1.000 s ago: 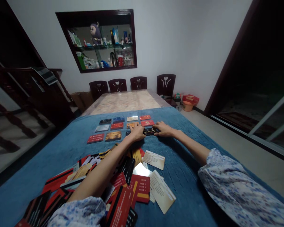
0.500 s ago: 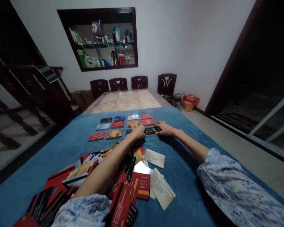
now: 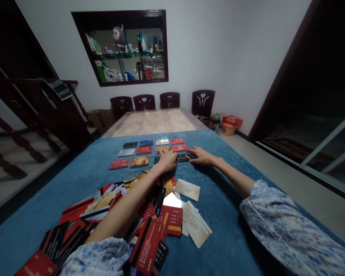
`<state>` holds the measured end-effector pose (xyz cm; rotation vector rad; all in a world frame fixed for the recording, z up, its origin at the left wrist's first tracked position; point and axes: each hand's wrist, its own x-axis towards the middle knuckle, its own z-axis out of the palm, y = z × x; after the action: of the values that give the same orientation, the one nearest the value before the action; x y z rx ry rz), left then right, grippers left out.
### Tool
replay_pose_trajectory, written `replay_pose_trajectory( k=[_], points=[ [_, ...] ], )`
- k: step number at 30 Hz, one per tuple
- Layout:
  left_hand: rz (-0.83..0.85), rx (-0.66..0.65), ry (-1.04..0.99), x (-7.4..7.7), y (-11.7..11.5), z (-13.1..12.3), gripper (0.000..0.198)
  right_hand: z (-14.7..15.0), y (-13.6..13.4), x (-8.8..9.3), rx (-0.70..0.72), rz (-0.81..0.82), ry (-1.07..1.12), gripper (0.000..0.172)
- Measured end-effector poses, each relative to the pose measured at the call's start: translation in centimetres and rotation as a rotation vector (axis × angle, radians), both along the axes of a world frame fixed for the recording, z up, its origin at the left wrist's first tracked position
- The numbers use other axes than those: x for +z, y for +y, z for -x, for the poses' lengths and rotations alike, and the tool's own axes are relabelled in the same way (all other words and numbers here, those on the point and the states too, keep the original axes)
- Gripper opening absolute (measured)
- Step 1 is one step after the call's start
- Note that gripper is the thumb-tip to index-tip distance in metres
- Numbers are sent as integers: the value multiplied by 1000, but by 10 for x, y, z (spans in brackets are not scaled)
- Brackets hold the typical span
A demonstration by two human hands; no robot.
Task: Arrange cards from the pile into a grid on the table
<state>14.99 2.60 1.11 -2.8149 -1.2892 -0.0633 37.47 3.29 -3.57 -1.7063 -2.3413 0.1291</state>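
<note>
Both my arms reach far out over a blue cloth (image 3: 227,214). My left hand (image 3: 167,160) and my right hand (image 3: 200,155) rest on either end of a dark card (image 3: 183,158) lying flat in the nearest row of a grid of cards (image 3: 143,150). The fingers of both hands press down on that card's ends. The grid has three rows of red, blue, gold, white and black cards. A loose heap of cards (image 3: 126,214) lies under and beside my left forearm, closer to me.
Beyond the cloth the marble table top (image 3: 152,122) runs on to several dark chairs (image 3: 202,101) at the wall. A recessed shelf (image 3: 126,48) with bottles and a plush toy hangs above. A stair railing (image 3: 31,111) is on the left, a glass door on the right.
The view has shifted slightly. Both hands stay on the dark card with hardly any movement.
</note>
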Motion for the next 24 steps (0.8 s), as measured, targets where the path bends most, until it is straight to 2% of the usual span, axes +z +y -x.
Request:
replay_pose_trajectory(
  k=[6,13,19,24],
  points=[
    [-5,-32,-29,4,-17,12,32,5,-22,5,-1,-46,4,49],
    [29,-24,-38,7,-38,25,33,16,-53,17,13,-114,13,36],
    [46,-46,-47,12,-59,33,34,23,-79,22,79,-152,49,26],
    [64,-114,-17,11,-76,36,30,31,-104,21,180,-162,97,22]
  ],
)
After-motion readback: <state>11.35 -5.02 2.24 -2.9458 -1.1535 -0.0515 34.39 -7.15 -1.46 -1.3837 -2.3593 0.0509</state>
